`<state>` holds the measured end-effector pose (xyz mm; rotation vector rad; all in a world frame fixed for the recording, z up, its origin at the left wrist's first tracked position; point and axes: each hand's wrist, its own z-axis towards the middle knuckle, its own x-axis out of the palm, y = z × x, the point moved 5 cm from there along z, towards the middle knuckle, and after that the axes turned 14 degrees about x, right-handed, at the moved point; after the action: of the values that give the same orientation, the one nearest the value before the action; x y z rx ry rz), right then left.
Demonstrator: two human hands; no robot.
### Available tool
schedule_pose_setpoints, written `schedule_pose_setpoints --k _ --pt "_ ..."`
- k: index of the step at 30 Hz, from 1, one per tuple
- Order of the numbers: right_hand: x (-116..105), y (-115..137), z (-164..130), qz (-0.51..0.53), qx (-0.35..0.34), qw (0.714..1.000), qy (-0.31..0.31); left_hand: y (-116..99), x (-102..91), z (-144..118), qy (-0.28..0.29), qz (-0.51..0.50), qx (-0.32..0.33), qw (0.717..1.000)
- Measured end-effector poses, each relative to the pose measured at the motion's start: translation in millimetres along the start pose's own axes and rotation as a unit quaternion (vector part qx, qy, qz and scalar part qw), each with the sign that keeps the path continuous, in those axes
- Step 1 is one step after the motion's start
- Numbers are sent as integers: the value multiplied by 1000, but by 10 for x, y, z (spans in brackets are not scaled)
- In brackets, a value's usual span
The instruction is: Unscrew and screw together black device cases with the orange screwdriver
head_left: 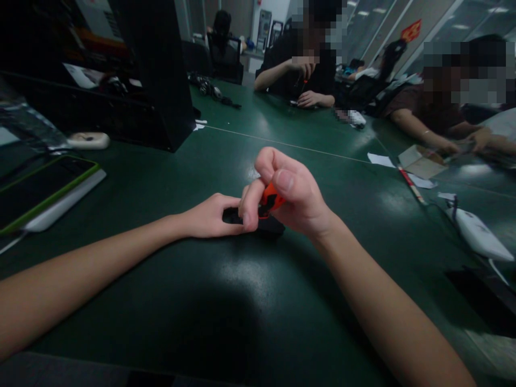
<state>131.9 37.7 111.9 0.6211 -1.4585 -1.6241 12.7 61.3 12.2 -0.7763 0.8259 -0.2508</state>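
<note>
In the head view, my right hand (294,193) is closed around an orange-and-black screwdriver handle (274,199), above the middle of the table. The screwdriver's tip is hidden behind my fingers. Under it, a flat black object (271,227) lies on the green tabletop; its kind does not show clearly. My left hand (212,216) rests on the table and grips this black object from the left, thumb and fingers on either side. My right hand hides part of the left fingertips.
A phone with a green edge (52,185) lies at left, near a black upright frame (169,80). Coiled cables (209,88) sit at the back. At right are an open box (421,161), a red-and-white stick (410,185) and a white device (478,234). People work across the table.
</note>
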Motion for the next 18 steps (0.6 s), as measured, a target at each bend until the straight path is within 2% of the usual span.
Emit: schedule_pose_setpoints --k 5,15,18 --pt "-24 -20 9 -2 -15 1000 6 23 -8 -3 -9 28 3 1000" --pt "-197 -2 -46 -16 -14 991 -130 -25 3 20 15 24 -12 1000" --pt "-191 -24 -43 -21 -24 988 -150 -27 0 18 14 30 -23 999"
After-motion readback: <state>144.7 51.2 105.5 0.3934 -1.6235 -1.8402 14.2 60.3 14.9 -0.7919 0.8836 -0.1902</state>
